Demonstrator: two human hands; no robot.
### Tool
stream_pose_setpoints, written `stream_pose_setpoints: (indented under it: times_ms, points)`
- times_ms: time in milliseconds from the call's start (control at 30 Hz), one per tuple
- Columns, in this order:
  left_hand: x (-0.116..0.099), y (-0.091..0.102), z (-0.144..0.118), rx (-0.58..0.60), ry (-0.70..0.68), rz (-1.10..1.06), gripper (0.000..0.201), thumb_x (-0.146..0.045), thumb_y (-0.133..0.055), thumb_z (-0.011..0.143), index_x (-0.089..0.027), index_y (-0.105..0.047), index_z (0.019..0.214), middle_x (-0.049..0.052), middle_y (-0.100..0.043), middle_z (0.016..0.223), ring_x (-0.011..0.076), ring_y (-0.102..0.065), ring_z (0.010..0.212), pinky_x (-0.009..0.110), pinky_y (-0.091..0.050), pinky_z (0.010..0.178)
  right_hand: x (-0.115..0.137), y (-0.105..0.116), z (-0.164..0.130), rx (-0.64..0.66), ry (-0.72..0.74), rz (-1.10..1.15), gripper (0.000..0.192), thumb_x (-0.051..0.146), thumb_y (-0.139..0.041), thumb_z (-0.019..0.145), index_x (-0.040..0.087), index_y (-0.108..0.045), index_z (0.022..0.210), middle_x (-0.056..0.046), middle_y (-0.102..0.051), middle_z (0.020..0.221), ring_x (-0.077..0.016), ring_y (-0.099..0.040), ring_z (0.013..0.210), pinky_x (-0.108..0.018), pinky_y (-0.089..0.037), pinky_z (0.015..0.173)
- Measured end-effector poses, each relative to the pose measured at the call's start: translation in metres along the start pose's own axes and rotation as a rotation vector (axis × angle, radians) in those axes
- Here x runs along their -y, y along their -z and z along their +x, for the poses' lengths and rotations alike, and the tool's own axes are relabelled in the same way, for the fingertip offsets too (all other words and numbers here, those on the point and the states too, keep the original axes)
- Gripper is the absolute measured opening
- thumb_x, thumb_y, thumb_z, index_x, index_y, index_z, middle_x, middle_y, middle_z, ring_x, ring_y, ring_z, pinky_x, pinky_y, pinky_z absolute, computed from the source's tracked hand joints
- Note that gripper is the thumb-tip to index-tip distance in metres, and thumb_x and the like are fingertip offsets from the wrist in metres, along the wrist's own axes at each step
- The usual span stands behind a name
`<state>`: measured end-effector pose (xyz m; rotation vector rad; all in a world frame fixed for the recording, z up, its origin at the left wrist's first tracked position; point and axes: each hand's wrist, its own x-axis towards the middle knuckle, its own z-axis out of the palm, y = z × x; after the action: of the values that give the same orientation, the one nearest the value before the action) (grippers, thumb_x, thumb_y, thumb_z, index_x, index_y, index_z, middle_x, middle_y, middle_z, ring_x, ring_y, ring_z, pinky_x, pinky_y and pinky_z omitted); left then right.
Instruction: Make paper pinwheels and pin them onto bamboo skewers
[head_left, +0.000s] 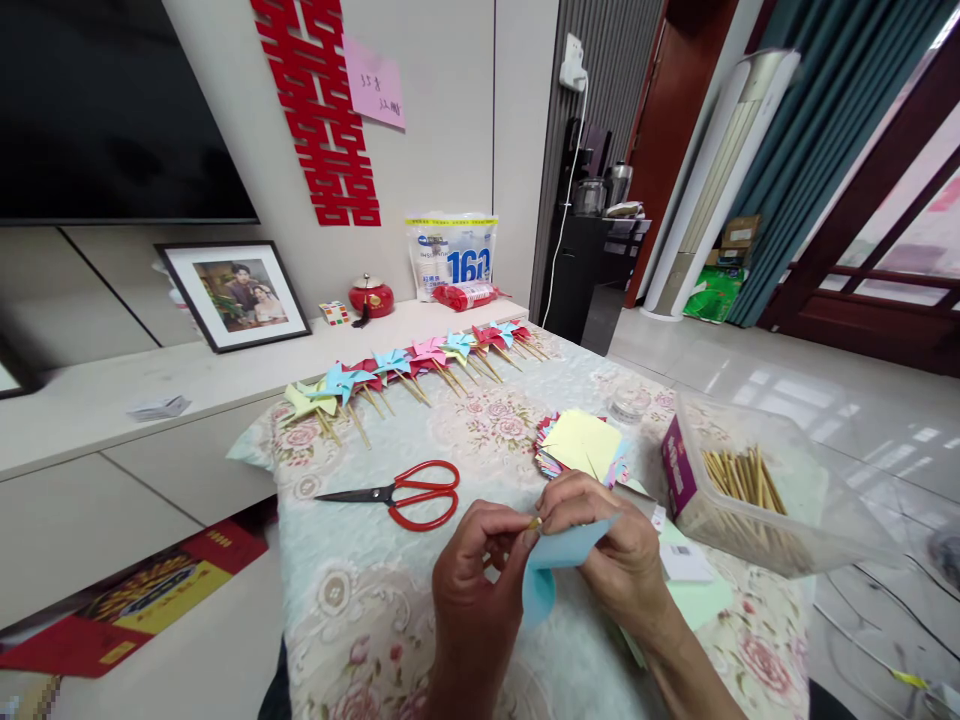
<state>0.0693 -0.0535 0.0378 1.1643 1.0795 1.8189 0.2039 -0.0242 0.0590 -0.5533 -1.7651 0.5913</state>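
Pinching blue paper (559,560), both hands (480,570) (611,545), tip pointing right.

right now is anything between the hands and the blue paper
No. Both hands already touch the blue paper: the left hand and right hand pinch it together at a small stick tip, above the table.

Folded light-blue paper (559,565) (curled, mid-air)

I am pinching a small stick tip (534,522) between my left hand (480,570) and right hand (607,545), which is holding a light blue paper (551,575). Red scissors (409,493) are lying left, finished pinwheels (412,365) are lining the far edge, and a stick box (750,490) is sitting right.
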Motion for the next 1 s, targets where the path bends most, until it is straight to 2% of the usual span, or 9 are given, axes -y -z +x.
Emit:
stream_pose_setpoints:
  times_ms: [233, 600, 700, 900, 1000]
  points:
    - [0.0017, 0.0008, -0.0013, -0.011, -0.04, 0.022, 0.005, -0.023, -0.076, 0.076, -0.021, -0.073, 0.074, 0.002, -0.061, 0.073, 0.0145, -0.055, 0.065, 0.023, -0.043, 0.057, 0.0001, -0.0007, -0.0011, 0.007, -0.001, -0.013, 0.016, 0.011, -0.058, 0.091, 0.021, -0.069, 0.087, -0.005, -0.067, 0.084, -0.0194, -0.065, 0.081, -0.036, -0.053, 0.076]
    - [-0.0036, 0.0008, -0.0014, -0.013, -0.201, 0.095, 0.006, -0.017, -0.072, 0.078, -0.022, -0.073, 0.077, 0.001, -0.062, 0.071, 0.0142, -0.055, 0.065, 0.024, -0.04, 0.058, -0.0011, -0.0039, -0.0032, -0.012, 0.011, -0.009, 0.017, 0.009, -0.057, 0.09, 0.022, -0.069, 0.09, -0.005, -0.068, 0.084, -0.0205, -0.065, 0.082, -0.039, -0.052, 0.079]
    - [-0.0032, 0.0001, -0.0028, -0.018, -0.168, 0.084, 0.003, -0.02, -0.072, 0.078, -0.022, -0.072, 0.076, 0.002, -0.063, 0.071, 0.015, -0.056, 0.065, 0.025, -0.042, 0.059, -0.003, -0.0033, -0.0023, -0.041, 0.018, -0.005, 0.015, 0.01, -0.06, 0.09, 0.022, -0.069, 0.088, -0.005, -0.068, 0.083, -0.0211, -0.066, 0.081, -0.04, -0.053, 0.079]
    - [0.0028, 0.0041, -0.0027, 0.017, 0.03, 0.014, 0.007, -0.026, -0.074, 0.078, -0.02, -0.072, 0.076, 0.003, -0.063, 0.074, 0.0171, -0.058, 0.07, 0.025, -0.045, 0.058, -0.0041, -0.002, -0.002, -0.021, 0.002, 0.0, 0.016, 0.008, -0.063, 0.087, 0.022, -0.07, 0.085, -0.005, -0.069, 0.087, -0.0195, -0.066, 0.081, -0.036, -0.053, 0.078]
    - [0.0021, 0.003, -0.0026, 0.011, 0.036, 0.012, 0.007, -0.026, -0.075, 0.077, -0.02, -0.072, 0.075, 0.003, -0.063, 0.074, 0.0172, -0.059, 0.071, 0.025, -0.046, 0.059, -0.0026, -0.0014, -0.0022, -0.014, 0.0, -0.012, 0.016, 0.009, -0.062, 0.088, 0.022, -0.07, 0.085, -0.005, -0.069, 0.086, -0.019, -0.065, 0.079, -0.035, -0.052, 0.076]
